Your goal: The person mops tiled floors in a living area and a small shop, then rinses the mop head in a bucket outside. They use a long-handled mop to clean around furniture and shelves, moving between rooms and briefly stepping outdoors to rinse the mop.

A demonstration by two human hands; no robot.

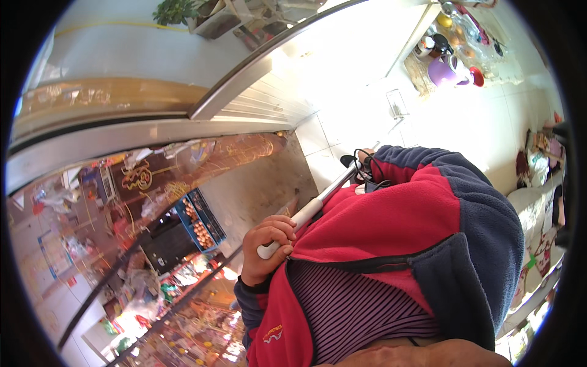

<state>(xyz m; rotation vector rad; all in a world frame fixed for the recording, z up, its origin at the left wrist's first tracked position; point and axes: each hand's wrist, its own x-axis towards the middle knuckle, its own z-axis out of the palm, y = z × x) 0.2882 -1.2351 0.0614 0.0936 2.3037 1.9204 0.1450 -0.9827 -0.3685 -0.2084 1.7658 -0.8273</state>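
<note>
A pole with a white handle (307,212) and a metal-coloured shaft slants across the front of my body. My left hand (266,243) is closed round the handle near its rounded end. Farther up, at the end of my right sleeve, a small part of my right hand (365,155) shows beside the shaft. Its fingers are mostly hidden, so I cannot tell its grip. Loops of thin black cord (380,183) hang at that hand and touch the pole. The pole's far end is lost near a dark shoe (348,161).
A metal-framed glass panel (211,104) stands on my left. Behind glass lies a blue crate (211,248) of round brownish things. At the upper right, a purple jug (444,70) stands among bottles and clutter. A leafy plant (174,11) sits at the top.
</note>
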